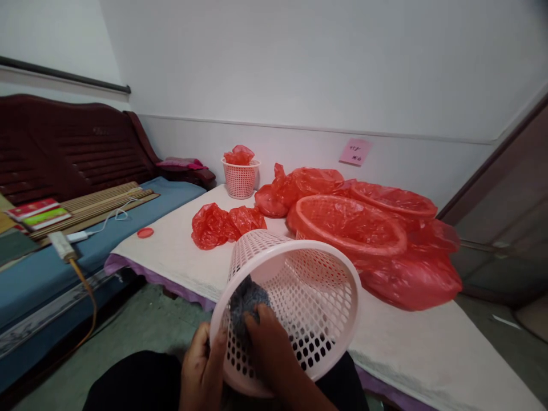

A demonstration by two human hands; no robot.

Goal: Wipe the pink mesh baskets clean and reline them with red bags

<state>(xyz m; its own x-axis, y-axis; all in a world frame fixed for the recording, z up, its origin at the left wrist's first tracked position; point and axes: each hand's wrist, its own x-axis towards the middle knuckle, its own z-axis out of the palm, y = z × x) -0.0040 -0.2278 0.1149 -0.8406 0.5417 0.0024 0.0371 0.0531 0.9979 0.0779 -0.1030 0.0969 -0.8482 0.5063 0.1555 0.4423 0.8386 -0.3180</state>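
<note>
A pink plastic basket [295, 246] with a perforated wall lies tilted on its side above my lap, its round mouth facing me. My left hand [201, 362] grips the rim at the lower left, thumb on the inside. Inside the basket, my right hand [269, 342] is closed on a dark grey cloth [250, 297] and presses it to the left inner wall. The fingertips are partly hidden by the cloth and the hand itself.
On the white-covered table [171, 260] stand baskets lined with red plastic bags [351, 225], with a crumpled red bag [214, 225] nearer. A smaller pink basket [240, 180] is at the back. Left are a small red lid [145, 233] and a blue-cushioned bench [175, 191] with a power strip [62, 246].
</note>
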